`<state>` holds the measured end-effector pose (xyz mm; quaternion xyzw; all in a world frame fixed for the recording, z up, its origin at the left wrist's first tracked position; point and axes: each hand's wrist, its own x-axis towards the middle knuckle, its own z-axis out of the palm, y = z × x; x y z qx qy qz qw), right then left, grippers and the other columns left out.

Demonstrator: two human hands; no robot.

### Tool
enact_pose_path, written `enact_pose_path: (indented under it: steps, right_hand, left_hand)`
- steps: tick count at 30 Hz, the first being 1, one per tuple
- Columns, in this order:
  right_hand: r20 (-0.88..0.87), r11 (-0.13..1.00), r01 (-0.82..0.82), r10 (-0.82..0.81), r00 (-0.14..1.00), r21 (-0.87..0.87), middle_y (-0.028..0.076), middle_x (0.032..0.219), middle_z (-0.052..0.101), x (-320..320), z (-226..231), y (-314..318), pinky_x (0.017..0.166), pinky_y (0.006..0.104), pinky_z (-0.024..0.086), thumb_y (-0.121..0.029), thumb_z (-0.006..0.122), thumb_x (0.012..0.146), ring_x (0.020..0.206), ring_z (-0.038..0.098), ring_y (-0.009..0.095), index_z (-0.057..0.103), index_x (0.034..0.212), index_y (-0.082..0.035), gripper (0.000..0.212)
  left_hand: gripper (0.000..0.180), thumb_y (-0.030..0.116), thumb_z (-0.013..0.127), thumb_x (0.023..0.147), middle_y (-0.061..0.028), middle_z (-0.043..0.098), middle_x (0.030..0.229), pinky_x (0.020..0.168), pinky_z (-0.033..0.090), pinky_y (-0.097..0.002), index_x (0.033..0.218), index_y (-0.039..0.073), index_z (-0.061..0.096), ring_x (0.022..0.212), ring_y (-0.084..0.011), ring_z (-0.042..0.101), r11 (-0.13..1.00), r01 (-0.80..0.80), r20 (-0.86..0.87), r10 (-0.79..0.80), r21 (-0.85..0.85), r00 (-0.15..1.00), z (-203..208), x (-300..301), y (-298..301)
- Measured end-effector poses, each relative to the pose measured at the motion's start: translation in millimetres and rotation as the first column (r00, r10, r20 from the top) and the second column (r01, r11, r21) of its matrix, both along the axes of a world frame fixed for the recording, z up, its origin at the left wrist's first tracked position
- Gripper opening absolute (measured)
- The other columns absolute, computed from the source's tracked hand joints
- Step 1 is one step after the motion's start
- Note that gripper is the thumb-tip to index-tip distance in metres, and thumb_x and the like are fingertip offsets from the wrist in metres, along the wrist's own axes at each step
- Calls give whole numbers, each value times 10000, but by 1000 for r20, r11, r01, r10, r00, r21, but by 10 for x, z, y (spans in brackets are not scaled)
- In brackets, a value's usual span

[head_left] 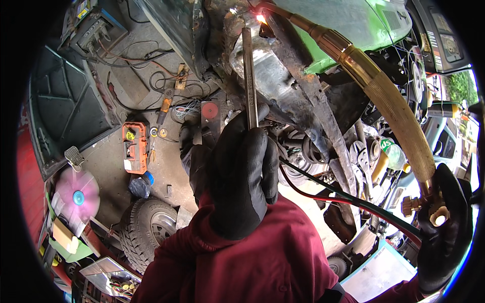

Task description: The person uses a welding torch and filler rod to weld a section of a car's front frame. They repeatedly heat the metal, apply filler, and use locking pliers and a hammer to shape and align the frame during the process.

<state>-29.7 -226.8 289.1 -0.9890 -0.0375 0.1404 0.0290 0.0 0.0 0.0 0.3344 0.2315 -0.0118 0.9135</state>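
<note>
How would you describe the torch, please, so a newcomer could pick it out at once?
Start at the green panel up top, then find the black-gloved right hand near the right rim. From there the torch runs up and leftward to a bright glow. Its curved neck and ribbed, brass-coloured handle set it apart from the straight steel tool in the left hand.

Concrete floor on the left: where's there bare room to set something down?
A bare patch of the floor lies between the orange toolbox, the dark panel and the fan. It's crowded around the orange power tool, with coiled wire and a red disc nearby.
</note>
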Motion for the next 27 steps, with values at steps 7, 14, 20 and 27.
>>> enact_pose_path:
  steps: [7, 14, 20, 27]
  right_hand:
    - [5, 1000, 14, -14, 1000, 19, 209, 1561, 561, 645, -305, 247, 1059, 534, 609, -469, 411, 1163, 1454, 560, 371, 563, 1550, -3, 624]
    - [8, 999, 19, -20, 1000, 40, 212, 1571, 560, 597, -293, 163, 1061, 541, 606, -502, 403, 1158, 1466, 553, 373, 555, 1557, -3, 656]
    - [10, 997, 36, -37, 999, 61, 216, 1580, 559, 560, -253, 117, 1063, 547, 604, -530, 396, 1153, 1476, 546, 375, 548, 1563, -3, 684]
    - [-3, 994, 70, -70, 998, 86, 219, 1591, 558, 553, -201, 106, 1069, 557, 598, -549, 385, 1151, 1485, 542, 376, 540, 1571, -6, 704]
  left_hand:
    - [462, 265, 447, 1179, -13, 519, 741, 379, 322, -238, 1564, 26, 536, 402, -64, 333, 1000, 8, -1, -8, 8, 1000, -3, 6, 4]
    - [463, 270, 451, 1176, -10, 529, 749, 370, 336, -246, 1567, 35, 534, 405, -68, 349, 1000, 13, -24, -14, -20, 1000, -22, 6, 6]
    - [470, 276, 454, 1174, -11, 524, 747, 363, 338, -246, 1566, 29, 534, 402, -70, 342, 1000, 14, 4, -14, 9, 1000, -30, 3, 11]
    - [481, 283, 452, 1173, -9, 524, 741, 363, 340, -247, 1569, 20, 526, 401, -74, 352, 999, 20, -16, -21, -27, 1000, -32, 7, 18]
